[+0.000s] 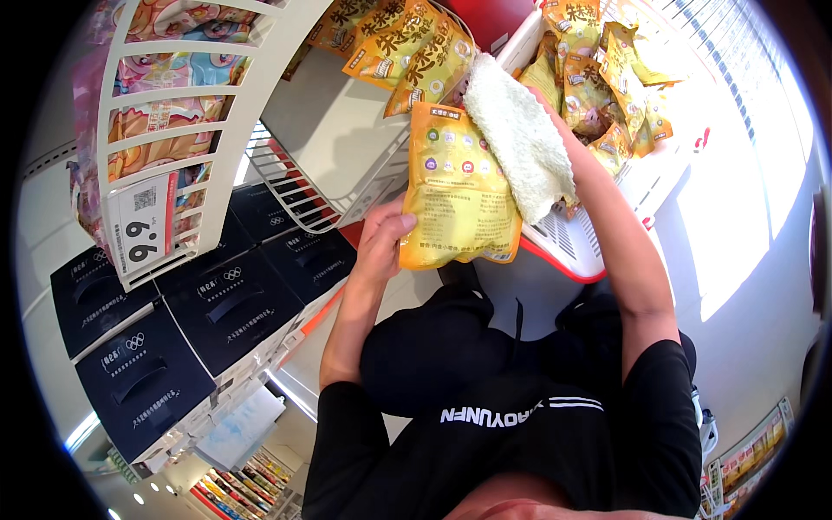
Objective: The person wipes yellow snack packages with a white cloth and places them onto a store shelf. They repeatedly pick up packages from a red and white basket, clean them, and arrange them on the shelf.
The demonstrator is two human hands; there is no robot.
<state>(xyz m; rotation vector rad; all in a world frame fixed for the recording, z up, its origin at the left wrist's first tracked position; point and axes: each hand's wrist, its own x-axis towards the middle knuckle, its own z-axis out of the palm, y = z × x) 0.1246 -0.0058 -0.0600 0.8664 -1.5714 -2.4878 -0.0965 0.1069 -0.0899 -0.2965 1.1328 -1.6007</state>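
Note:
My left hand grips a yellow plastic packet by its lower left corner, thumb on the printed face. Small coloured figures and lines of text cover that face. Over the packet's right side lies a fluffy white cloth. My right hand holds this cloth at its far end, and the cloth hides most of the fingers. More yellow packets fill a white plastic basket beside my right forearm. Others like them stand at the back of a white shelf.
A white wire divider edges the shelf. On the left, a slatted white rack holds colourful packets and a price tag. Several dark blue cartons are stacked below. Sunlight falls across the pale floor at right.

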